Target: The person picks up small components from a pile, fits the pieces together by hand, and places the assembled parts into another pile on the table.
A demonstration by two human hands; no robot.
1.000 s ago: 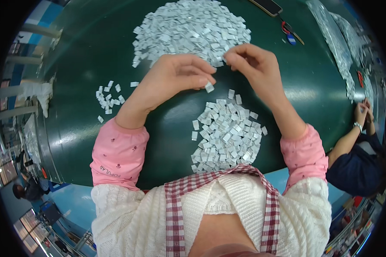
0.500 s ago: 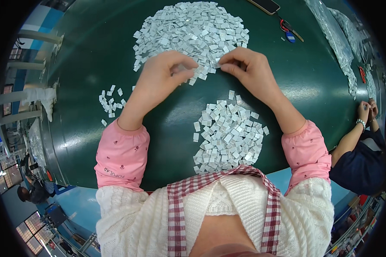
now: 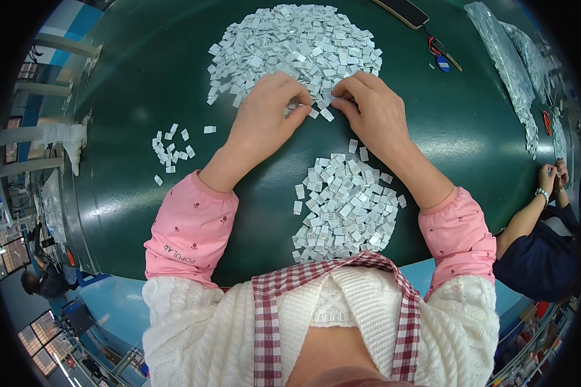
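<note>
A large pile of small white rectangular pieces (image 3: 297,45), some with fine stripes, lies on the dark green table (image 3: 252,219). At its near edge my left hand (image 3: 268,109) has thumb and fingers closed in a pinch; what is between them, if anything, is hidden. Just to its right, my right hand (image 3: 374,109) pinches what looks like one small white piece at the fingertips. Loose pieces lie between the two hands. A second, smaller pile of the same pieces (image 3: 348,209) sits close to my body, below my right hand.
A small scattered group of white pieces (image 3: 171,151) lies to the left. At the far right are a phone (image 3: 403,9), keys with a blue tag (image 3: 443,62) and clear plastic bags (image 3: 507,58). Another person's hands (image 3: 552,177) work at the right edge.
My left hand has moved right, closer to my right hand, and its fingers have come together. My right hand stays near the pile's edge. A loose piece by my left wrist is now fully visible.
</note>
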